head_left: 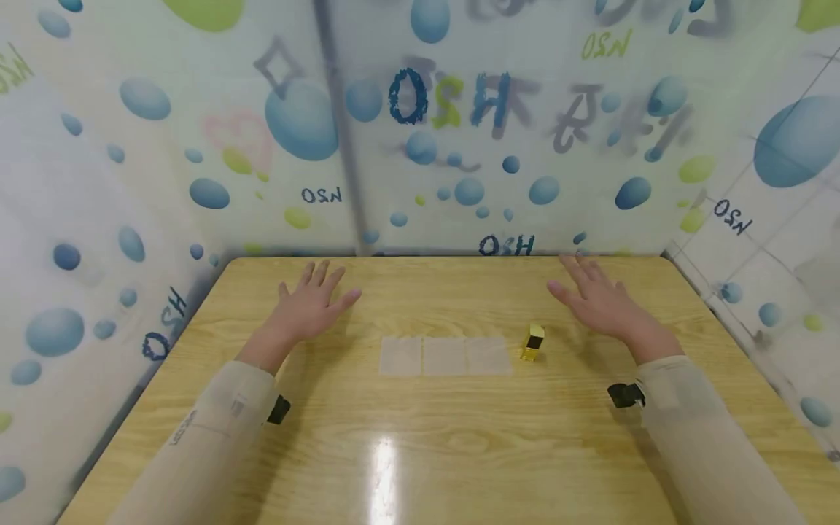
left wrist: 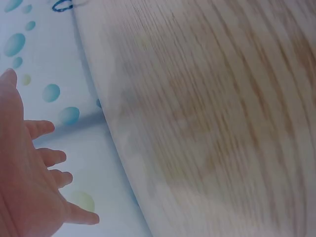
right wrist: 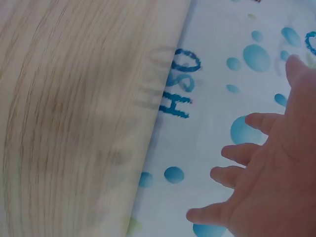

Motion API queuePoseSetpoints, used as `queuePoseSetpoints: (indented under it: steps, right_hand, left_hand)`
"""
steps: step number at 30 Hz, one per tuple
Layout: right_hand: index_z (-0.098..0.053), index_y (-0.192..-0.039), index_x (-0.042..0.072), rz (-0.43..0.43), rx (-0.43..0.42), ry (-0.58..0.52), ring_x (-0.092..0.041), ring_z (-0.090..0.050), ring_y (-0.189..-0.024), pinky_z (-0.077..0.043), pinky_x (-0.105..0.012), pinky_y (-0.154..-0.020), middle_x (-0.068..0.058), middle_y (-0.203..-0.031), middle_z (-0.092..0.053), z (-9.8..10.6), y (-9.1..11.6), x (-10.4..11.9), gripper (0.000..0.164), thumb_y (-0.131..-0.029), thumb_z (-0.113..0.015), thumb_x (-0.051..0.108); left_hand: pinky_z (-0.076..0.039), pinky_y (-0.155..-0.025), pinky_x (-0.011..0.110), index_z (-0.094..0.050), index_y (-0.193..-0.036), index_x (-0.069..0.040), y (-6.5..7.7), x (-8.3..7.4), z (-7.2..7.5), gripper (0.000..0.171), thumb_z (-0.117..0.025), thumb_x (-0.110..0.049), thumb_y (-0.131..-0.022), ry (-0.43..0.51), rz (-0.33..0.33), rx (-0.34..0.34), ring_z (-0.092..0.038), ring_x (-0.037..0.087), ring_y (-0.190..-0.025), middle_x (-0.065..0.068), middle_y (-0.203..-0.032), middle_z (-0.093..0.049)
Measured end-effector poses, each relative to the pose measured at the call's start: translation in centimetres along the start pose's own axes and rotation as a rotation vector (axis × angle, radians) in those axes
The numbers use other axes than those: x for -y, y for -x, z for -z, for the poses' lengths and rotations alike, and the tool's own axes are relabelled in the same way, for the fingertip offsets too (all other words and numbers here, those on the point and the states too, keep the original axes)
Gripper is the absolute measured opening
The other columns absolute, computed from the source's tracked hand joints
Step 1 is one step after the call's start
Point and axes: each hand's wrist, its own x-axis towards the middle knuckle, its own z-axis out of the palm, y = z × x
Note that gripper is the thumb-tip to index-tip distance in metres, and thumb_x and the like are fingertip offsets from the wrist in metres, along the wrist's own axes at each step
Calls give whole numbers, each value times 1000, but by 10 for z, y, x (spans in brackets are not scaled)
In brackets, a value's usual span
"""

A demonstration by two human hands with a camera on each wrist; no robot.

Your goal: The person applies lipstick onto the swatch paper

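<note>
- My left hand (head_left: 308, 312): I am spreading the fingers and thumb wide, nearly straight, and they are grasping nothing.
- My right hand (head_left: 600, 310): I am likewise stretching the fingers forward, with the thumb standing well out to the side; this hand, too, is grasping nothing.
- Gold block (head_left: 533, 343): it is standing on the wooden table (head_left: 485, 452), one dark face showing below its gold top. It is sitting nearer to my body than my right fingertips and a little to the left of my right thumb, near that thumb but apart from it. My left fingers are lying well away from it, across the pale squares (head_left: 444, 356).
- Pale squares: three are lying side by side in a row between my hands, the rightmost ending just beside the gold block.
- Wrist views: my fingers are showing straight and separated against the patterned cloth (head_left: 558, 182), beyond the table's far edge as seen from there; the gold block is falling outside both views.
- Forearms: I am wearing pale sleeves (head_left: 705, 430), a small black device (head_left: 625, 394) showing at the inner side of each wrist.
</note>
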Motion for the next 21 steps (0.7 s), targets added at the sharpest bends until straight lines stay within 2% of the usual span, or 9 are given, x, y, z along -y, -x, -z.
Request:
queuePoseSetpoints:
  steps: [4, 6, 11, 15, 21]
  right_hand:
    - [-1, -173, 14, 71, 35, -75, -55, 0, -163, -7, -82, -122, -25, -179, 2, 1, 7, 8, 88, -111, -37, 64]
    - [-3, -173, 13, 97, 60, -91, -55, -11, -162, -16, -78, -124, -26, -178, -5, 1, 13, 13, 87, -111, -40, 63]
    - [-12, -173, 15, 151, 118, -107, -53, -34, -155, -35, -75, -118, -25, -174, -27, -3, 26, 23, 85, -110, -46, 60]
    - [-17, -172, 15, 180, 147, -146, -50, -42, -152, -40, -73, -115, -25, -169, -39, -8, 33, 28, 83, -109, -52, 57]
    - [-25, -170, 10, 183, 127, -144, -45, -54, -144, -45, -69, -114, -24, -160, -51, -19, 40, 25, 83, -107, -58, 54]
  left_hand:
    - [1, -117, 89, -20, -172, -16, 2, -8, 0, 94, -21, -81, -104, -2, -19, 2, 6, 46, -166, 20, -180, -1]
    - [0, -117, 89, -22, -171, -17, 2, -13, -1, 93, -22, -81, -104, 4, -35, -1, 4, 45, -167, 19, -180, -2]
    - [-2, -118, 89, -28, -170, -17, 5, -28, -2, 89, -24, -79, -105, 21, -80, -17, 0, 45, -167, 18, -180, -6]
    - [-6, -120, 87, -31, -169, -17, 10, -40, -2, 85, -26, -75, -107, 28, -110, -34, -4, 43, -167, 17, -180, -10]
    - [-15, -125, 79, -37, -167, -17, 16, -64, -4, 78, -31, -70, -109, 106, -173, -78, -11, 38, -168, 12, -180, -18]
